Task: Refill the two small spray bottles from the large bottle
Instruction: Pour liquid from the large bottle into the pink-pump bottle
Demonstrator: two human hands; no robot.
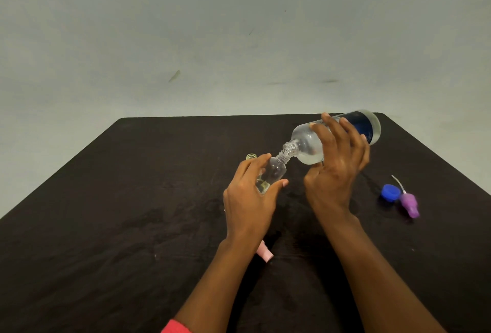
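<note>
Farthest left, the spare bottle point(251, 157) stood uncapped on the table point(132, 199), just behind the left hand point(249, 199). A knock from those knuckles could have tipped it, though whether it held liquid could not be told. The left hand had fingers and thumb curled round the small bottle point(275, 170), which leaned right with its threaded neck raised to the pour. Whether its base rested on the cloth was hidden. Under that wrist lay the pink sprayer point(265, 253), where a lowered forearm might have rolled it.

The big bottle point(308, 146) hung almost level, its mouth against the small bottle's mouth and clear liquid pooled in its lower shoulder. The two mouths looked near alike in width, leaving no margin, so the likeliest fault was a spill. A shade more tilt and the liquid would probably have surged, run down the outside of the narrow neck and wet the left fingers and the cloth. Each bottle was steadied by one hand only, so a drift of either would have broken the line-up.

The right hand point(334, 167) gripped the big bottle round its middle, fingers over the top. A wet grip there could have slipped. Far right, the cap point(390, 192) and the purple sprayer point(409, 203) lay touching, well apart from the pour.
</note>
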